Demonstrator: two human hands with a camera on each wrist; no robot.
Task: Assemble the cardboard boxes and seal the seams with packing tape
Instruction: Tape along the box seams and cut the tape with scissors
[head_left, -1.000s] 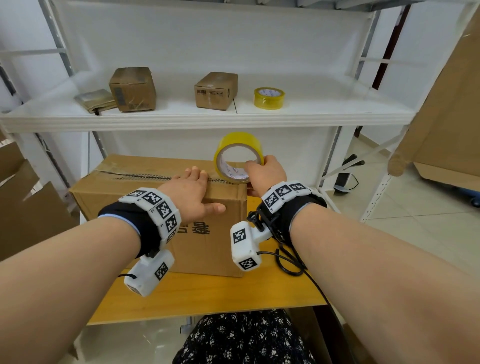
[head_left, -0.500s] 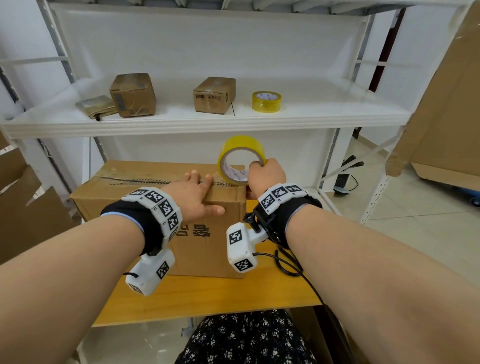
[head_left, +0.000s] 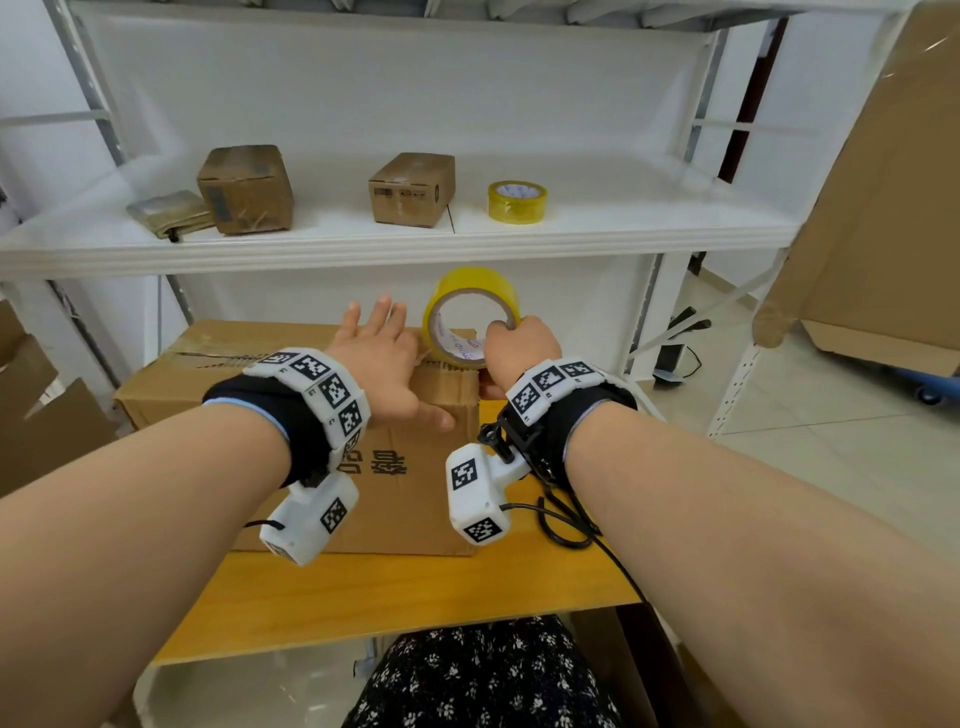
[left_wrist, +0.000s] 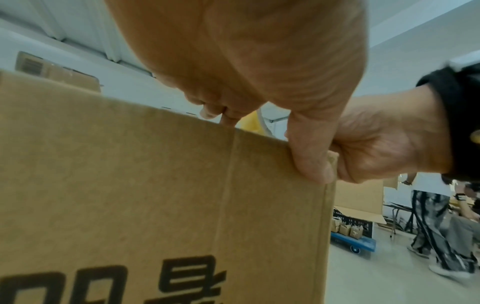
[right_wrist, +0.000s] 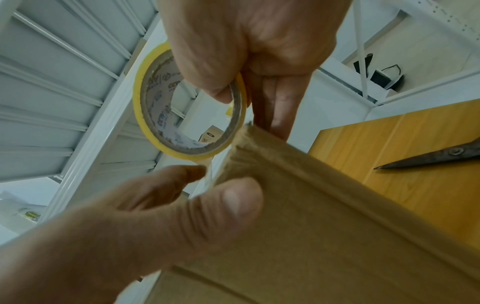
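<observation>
A large cardboard box (head_left: 410, 499) with black print stands on the wooden table (head_left: 415, 587). My left hand (head_left: 384, 364) lies flat on the box's top at its right end, fingers straight, thumb (left_wrist: 309, 152) pressed on the near face by the right corner. My right hand (head_left: 519, 348) holds a yellow packing tape roll (head_left: 470, 296) upright just past that corner, thumb (right_wrist: 207, 67) hooked through the core (right_wrist: 166, 115). In the right wrist view a short strip of tape runs from the roll down to the box's edge (right_wrist: 233, 156). The top seam (head_left: 208, 358) shows left of my hand.
The white shelf (head_left: 395, 244) above holds two small cardboard boxes (head_left: 244, 189) (head_left: 413, 189), a flat brown packet (head_left: 169, 213) and a second yellow tape roll (head_left: 517, 201). Scissors (right_wrist: 431, 156) lie on the table right of the box. Large cardboard sheets (head_left: 883, 208) stand at right.
My left hand has slid forward along the box top and its fingers have stretched out and lifted. The tape roll has stayed by the right corner.
</observation>
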